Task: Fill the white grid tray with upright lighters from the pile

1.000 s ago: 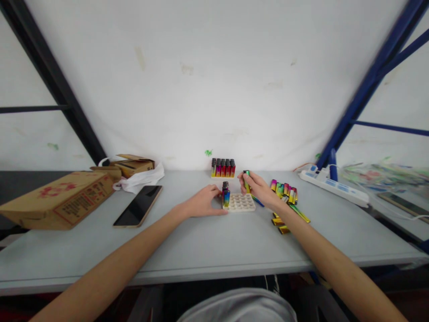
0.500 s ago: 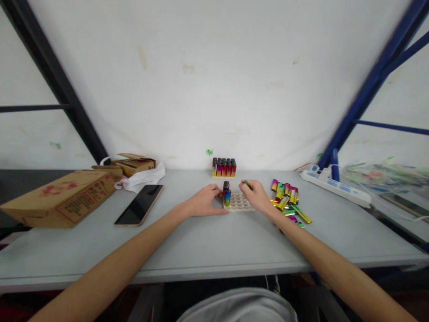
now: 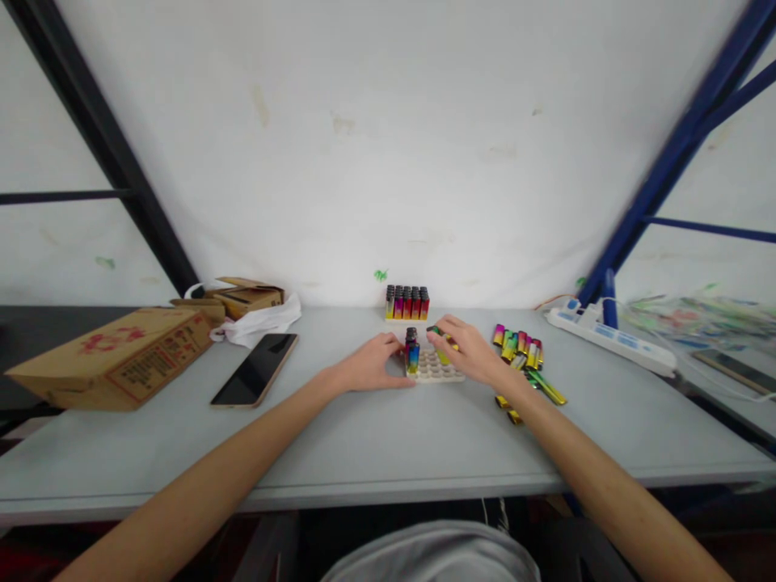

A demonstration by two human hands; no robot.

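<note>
A pale tray (image 3: 432, 377) with rows of round holes lies in the middle of the table. Several lighters (image 3: 413, 357) with blue and yellow bodies and dark tops stand upright along its left end. My left hand (image 3: 377, 364) grips that end, thumb at the front corner and fingers toward the back; the fingertips are partly hidden. Over the tray, my right hand (image 3: 464, 347) pinches a yellow-green lighter (image 3: 444, 352), held roughly upright with its dark top showing. To the right, a loose pile of shiny multicoloured lighters (image 3: 521, 343) lies partly behind my right forearm.
Against the wall stands a block of lighters (image 3: 406, 304) in rows. On the left are a phone (image 3: 255, 370), a white plastic bag (image 3: 260, 319) and a cardboard box (image 3: 112, 356). A white power strip (image 3: 612, 339) lies at the right, near a blue metal frame (image 3: 667, 158).
My right hand has turned and shifted slightly left over the tray, so the lighter's yellow-green body now shows. More of the loose lighters appear below my right forearm. My left hand stays put.
</note>
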